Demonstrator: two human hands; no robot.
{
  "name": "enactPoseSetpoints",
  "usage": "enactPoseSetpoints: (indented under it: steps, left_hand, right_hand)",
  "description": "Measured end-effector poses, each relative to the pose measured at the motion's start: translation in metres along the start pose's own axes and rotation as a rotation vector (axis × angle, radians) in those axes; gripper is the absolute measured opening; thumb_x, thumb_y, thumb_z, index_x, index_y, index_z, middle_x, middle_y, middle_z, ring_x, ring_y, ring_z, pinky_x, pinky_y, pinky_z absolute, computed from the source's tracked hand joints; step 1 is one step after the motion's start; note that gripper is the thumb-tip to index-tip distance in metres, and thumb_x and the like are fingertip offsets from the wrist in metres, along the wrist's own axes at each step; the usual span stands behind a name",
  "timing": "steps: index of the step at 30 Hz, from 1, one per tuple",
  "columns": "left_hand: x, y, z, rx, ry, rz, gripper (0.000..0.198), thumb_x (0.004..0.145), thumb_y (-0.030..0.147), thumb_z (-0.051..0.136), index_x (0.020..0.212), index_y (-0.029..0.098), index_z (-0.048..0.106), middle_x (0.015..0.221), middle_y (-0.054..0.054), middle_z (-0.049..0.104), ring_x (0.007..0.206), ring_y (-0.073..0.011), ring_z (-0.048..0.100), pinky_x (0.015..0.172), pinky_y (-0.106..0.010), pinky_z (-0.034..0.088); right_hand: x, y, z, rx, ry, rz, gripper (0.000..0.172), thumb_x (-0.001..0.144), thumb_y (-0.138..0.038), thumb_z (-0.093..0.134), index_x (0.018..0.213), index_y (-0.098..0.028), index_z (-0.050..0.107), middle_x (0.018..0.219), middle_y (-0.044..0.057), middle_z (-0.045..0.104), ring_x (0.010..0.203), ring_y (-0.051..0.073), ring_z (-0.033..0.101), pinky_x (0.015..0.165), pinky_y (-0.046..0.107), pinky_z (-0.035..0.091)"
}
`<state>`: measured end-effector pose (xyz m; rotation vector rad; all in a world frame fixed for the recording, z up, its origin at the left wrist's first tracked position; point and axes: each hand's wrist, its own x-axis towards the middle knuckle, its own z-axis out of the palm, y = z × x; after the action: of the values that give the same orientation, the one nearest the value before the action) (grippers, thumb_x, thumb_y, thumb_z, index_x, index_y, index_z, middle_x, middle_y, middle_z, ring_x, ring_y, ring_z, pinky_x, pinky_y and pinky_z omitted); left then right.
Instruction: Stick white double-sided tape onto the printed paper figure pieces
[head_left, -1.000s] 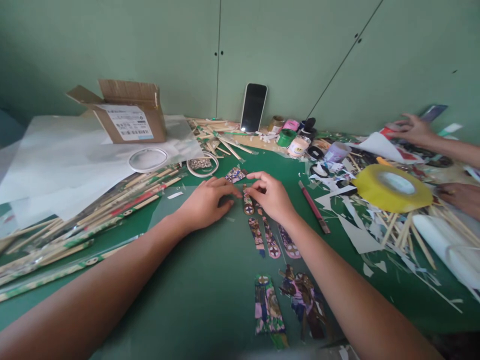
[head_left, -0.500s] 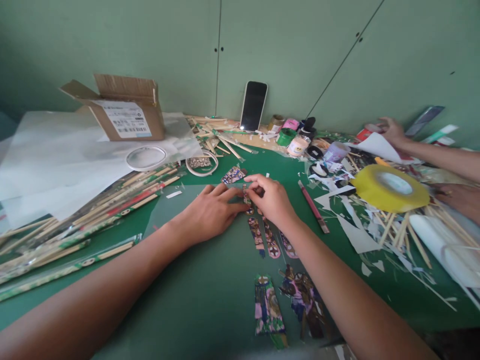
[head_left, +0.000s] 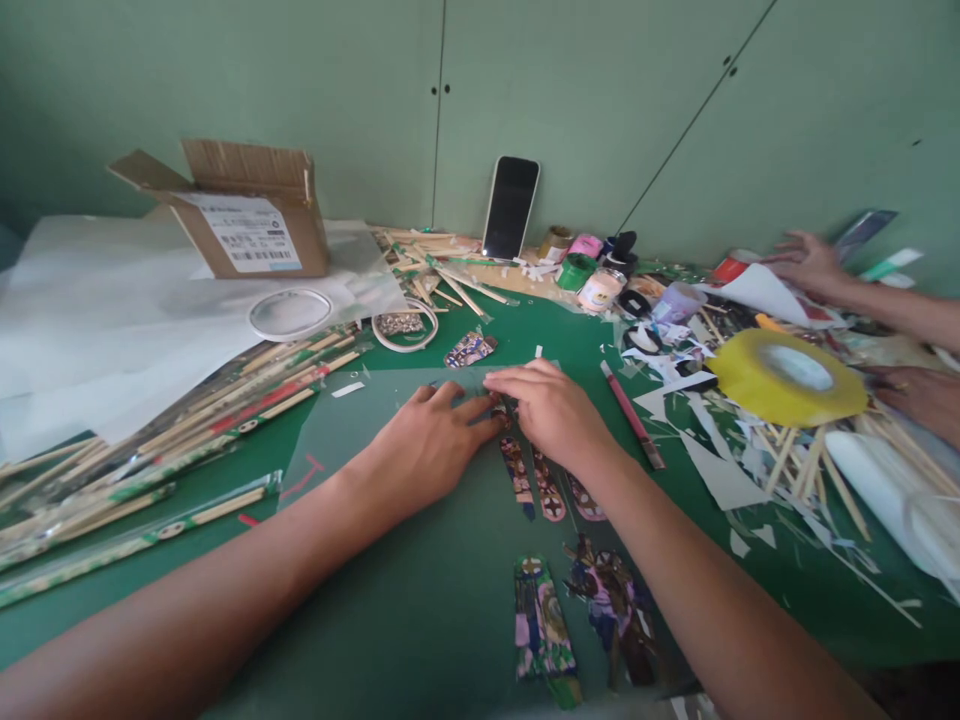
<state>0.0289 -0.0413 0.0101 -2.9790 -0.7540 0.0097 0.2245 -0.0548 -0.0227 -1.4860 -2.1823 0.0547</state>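
Observation:
Several painted paper cutouts lie on a clear plastic sheet (head_left: 420,560). My left hand (head_left: 431,440) rests on the sheet, its thumb and forefinger against a small painted strip (head_left: 499,408). My right hand (head_left: 555,410) meets it from the other side, fingers bent over the same strip and hiding most of it. Just below my fingers are narrow patterned cutouts (head_left: 517,470), partly covered by my right wrist. Nearer to me lie a green and purple cutout (head_left: 541,620) and a dark, jagged cutout (head_left: 611,610). Another painted piece (head_left: 470,348) sits beyond my hands.
Wrapped chopsticks (head_left: 217,430) and a cardboard box (head_left: 255,220) are on the left. A phone (head_left: 511,208) leans against the wall near paint jars (head_left: 600,290). At right are a red pen (head_left: 631,415), yellow tape (head_left: 787,378), paper scraps and another person's hand (head_left: 810,265).
My right fingers have shifted from an upright pinch to lying lower over the strip. The other person's far hand has moved slightly right. The view has tilted a little.

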Motion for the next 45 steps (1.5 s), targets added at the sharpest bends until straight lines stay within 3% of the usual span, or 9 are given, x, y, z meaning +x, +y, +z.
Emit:
enactPoseSetpoints:
  steps: [6, 10, 14, 18, 23, 29, 34, 36, 45]
  left_hand:
    - [0.000, -0.002, 0.003, -0.108, 0.033, 0.028, 0.041, 0.094, 0.014, 0.038, 0.130, 0.022, 0.057, 0.140, -0.004, 0.057, 0.119, -0.0263, 0.052, 0.094, -0.043, 0.043]
    - [0.006, -0.009, 0.011, -0.174, 0.097, -0.024, 0.047, 0.091, 0.015, 0.040, 0.135, 0.023, 0.053, 0.143, -0.004, 0.054, 0.117, -0.0260, 0.052, 0.094, -0.043, 0.041]
    - [0.015, -0.016, 0.018, -0.151, 0.080, -0.102, 0.055, 0.092, 0.025, 0.038, 0.147, 0.021, 0.040, 0.155, -0.003, 0.039, 0.133, -0.0299, 0.041, 0.106, -0.048, 0.032]
    - [0.016, -0.019, 0.017, -0.123, 0.028, -0.044, 0.054, 0.093, 0.027, 0.037, 0.147, 0.022, 0.041, 0.155, -0.001, 0.039, 0.137, -0.0315, 0.038, 0.107, -0.049, 0.031]
    - [0.007, -0.018, 0.011, -0.156, 0.055, 0.082, 0.052, 0.092, 0.022, 0.038, 0.142, 0.024, 0.048, 0.149, 0.001, 0.048, 0.134, -0.0291, 0.041, 0.106, -0.047, 0.033]
    - [0.008, -0.018, 0.005, -0.308, 0.062, 0.199, 0.044, 0.092, 0.017, 0.040, 0.129, 0.027, 0.061, 0.135, 0.003, 0.062, 0.126, -0.0229, 0.049, 0.105, -0.043, 0.035]
    - [0.015, -0.022, 0.016, -0.271, 0.124, 0.016, 0.045, 0.099, 0.029, 0.037, 0.143, 0.026, 0.047, 0.147, -0.003, 0.050, 0.133, -0.0253, 0.044, 0.105, -0.047, 0.035]
    - [0.014, -0.023, 0.019, -0.224, 0.103, 0.007, 0.047, 0.099, 0.035, 0.039, 0.145, 0.026, 0.044, 0.150, -0.003, 0.047, 0.137, -0.0277, 0.040, 0.109, -0.050, 0.031]
    - [0.004, -0.020, 0.009, -0.249, 0.065, 0.194, 0.035, 0.097, 0.029, 0.045, 0.128, 0.034, 0.061, 0.143, 0.004, 0.055, 0.135, -0.0260, 0.044, 0.109, -0.046, 0.032]
  right_hand:
    - [0.004, 0.002, 0.009, 0.026, 0.008, 0.077, 0.054, 0.081, 0.000, 0.040, 0.121, -0.023, 0.069, 0.125, 0.001, 0.068, 0.102, 0.025, 0.057, 0.096, 0.046, 0.049]
    - [0.005, 0.014, 0.011, 0.246, 0.163, 0.259, 0.048, 0.085, -0.007, 0.040, 0.120, -0.025, 0.068, 0.118, 0.003, 0.071, 0.102, 0.022, 0.064, 0.094, 0.045, 0.051]
    - [0.005, 0.018, 0.013, 0.424, 0.235, 0.370, 0.033, 0.088, -0.016, 0.046, 0.111, -0.021, 0.069, 0.110, 0.006, 0.074, 0.101, 0.021, 0.068, 0.093, 0.042, 0.052]
    - [0.006, 0.016, 0.012, 0.455, 0.236, 0.385, 0.029, 0.085, -0.015, 0.048, 0.104, -0.020, 0.069, 0.105, 0.007, 0.075, 0.094, 0.020, 0.071, 0.086, 0.038, 0.054]
    - [0.008, 0.016, 0.011, 0.431, 0.228, 0.417, 0.030, 0.080, -0.010, 0.050, 0.102, -0.018, 0.069, 0.099, 0.007, 0.076, 0.085, 0.019, 0.071, 0.080, 0.035, 0.054]
    - [0.009, 0.017, 0.010, 0.462, 0.228, 0.415, 0.030, 0.081, -0.010, 0.047, 0.099, -0.019, 0.069, 0.097, 0.006, 0.076, 0.084, 0.018, 0.069, 0.078, 0.034, 0.053]
    - [0.007, 0.018, 0.010, 0.383, 0.157, 0.319, 0.027, 0.085, -0.018, 0.051, 0.106, -0.021, 0.067, 0.104, 0.007, 0.072, 0.095, 0.021, 0.064, 0.088, 0.039, 0.050]
    - [0.007, 0.018, 0.011, 0.296, 0.144, 0.253, 0.026, 0.086, -0.020, 0.053, 0.108, -0.022, 0.067, 0.106, 0.008, 0.069, 0.101, 0.023, 0.061, 0.093, 0.042, 0.047]
    - [0.007, 0.020, 0.012, 0.247, 0.132, 0.233, 0.030, 0.086, -0.016, 0.049, 0.109, -0.020, 0.067, 0.105, 0.009, 0.068, 0.099, 0.024, 0.060, 0.093, 0.043, 0.046]
